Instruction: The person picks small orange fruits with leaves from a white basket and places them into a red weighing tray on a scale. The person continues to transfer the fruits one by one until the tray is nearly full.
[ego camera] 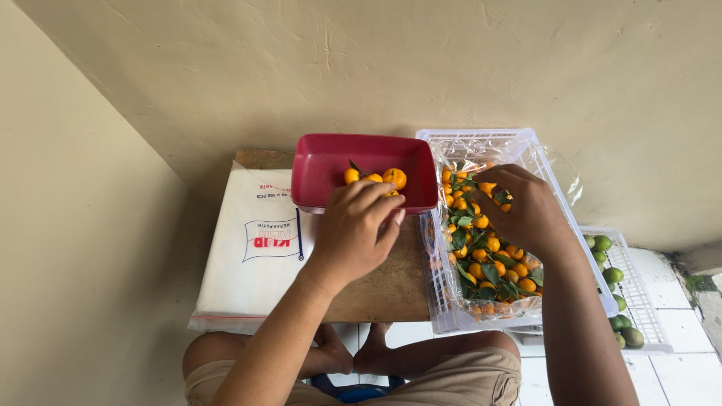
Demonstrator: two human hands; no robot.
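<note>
Left hand (353, 229), fingers curled, rests on the red tray (325, 162) rim (grasp unclear); right hand (523, 207) grasps small oranges (492, 259) in the white crate (526, 143).

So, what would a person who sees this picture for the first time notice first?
Probably the white plastic crate on the right, lined with clear plastic and full of small oranges with green leaves; the right hand reaches into it. Next, the red tray at the centre holds a few oranges, with the left hand at its near rim.
</note>
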